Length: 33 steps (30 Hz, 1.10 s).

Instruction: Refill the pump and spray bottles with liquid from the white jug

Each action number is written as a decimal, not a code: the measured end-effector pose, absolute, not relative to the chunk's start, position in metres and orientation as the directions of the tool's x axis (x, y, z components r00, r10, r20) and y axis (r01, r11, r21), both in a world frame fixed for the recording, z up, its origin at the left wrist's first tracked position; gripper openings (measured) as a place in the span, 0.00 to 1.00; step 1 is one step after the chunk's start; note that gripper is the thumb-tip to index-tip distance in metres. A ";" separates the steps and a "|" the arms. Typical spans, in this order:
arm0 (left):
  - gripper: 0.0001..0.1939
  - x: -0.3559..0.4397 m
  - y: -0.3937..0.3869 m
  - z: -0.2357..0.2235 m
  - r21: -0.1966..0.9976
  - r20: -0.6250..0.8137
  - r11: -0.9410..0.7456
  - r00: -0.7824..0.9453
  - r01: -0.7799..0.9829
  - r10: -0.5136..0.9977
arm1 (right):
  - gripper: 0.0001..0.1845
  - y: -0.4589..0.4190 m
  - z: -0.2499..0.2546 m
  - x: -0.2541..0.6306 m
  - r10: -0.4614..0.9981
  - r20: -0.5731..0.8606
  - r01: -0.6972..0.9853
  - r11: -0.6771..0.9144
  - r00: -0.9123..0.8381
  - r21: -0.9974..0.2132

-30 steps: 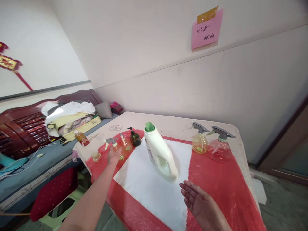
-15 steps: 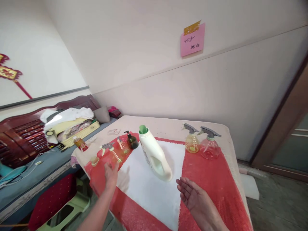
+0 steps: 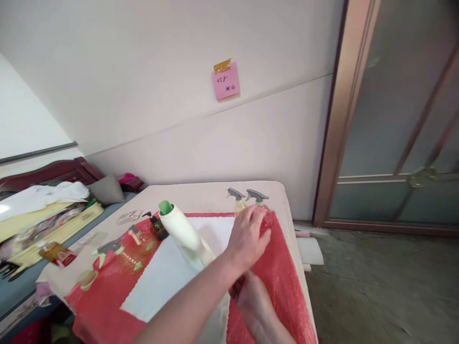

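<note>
My left hand (image 3: pixel 247 236) reaches across to the right and lies on the pink spray bottle (image 3: pixel 267 220), fingers curled over its body under the grey trigger. A yellowish spray bottle (image 3: pixel 238 203) stands just left of it. My right hand (image 3: pixel 253 298) rests on the red bubble-wrap mat (image 3: pixel 283 286), partly under my left forearm, its fingers hidden. A white detergent bottle (image 3: pixel 182 234) with a green cap stands tilted on the white cloth (image 3: pixel 161 282).
At the mat's left lie small spray bottles (image 3: pixel 124 253), a dark pump bottle (image 3: pixel 158 229), a small green cup (image 3: pixel 86 279) and a red-labelled bottle (image 3: pixel 57 253). A cluttered bed (image 3: pixel 32 224) stands left, a glass door (image 3: pixel 398 119) right. A pink note (image 3: pixel 225 81) hangs on the wall.
My view has swung right, bringing the door in. My left hand left the small bottles on the left and crossed over to the pink spray bottle. My right hand now lies under that forearm.
</note>
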<state>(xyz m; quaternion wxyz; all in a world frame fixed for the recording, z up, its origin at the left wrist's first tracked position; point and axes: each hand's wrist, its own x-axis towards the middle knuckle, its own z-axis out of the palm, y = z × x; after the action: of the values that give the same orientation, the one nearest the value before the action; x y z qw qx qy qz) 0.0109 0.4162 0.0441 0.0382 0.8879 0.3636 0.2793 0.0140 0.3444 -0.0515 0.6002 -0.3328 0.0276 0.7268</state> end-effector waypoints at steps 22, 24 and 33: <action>0.08 -0.086 0.369 0.060 0.676 0.506 -0.384 -0.017 0.629 0.862 | 0.24 0.340 -0.040 0.052 0.890 -0.451 -0.962 -0.174 -0.062 -0.210; 0.11 -0.108 0.354 0.055 0.806 0.420 -0.281 -0.168 0.521 0.892 | 0.22 0.338 -0.034 0.045 0.900 -0.416 -0.945 -0.240 -0.130 -0.224; 0.25 -0.143 0.344 0.009 0.935 0.057 -0.116 -0.181 -0.335 0.982 | 0.22 0.336 -0.033 0.019 0.867 -0.412 -0.859 -0.418 -0.279 -0.297</action>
<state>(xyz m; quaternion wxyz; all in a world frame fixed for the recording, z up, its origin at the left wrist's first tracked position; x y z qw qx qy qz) -0.1435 0.3441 0.0090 0.5130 0.3825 0.4228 0.6417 0.0189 0.3360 -0.0330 0.5395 -0.2634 -0.0081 0.7997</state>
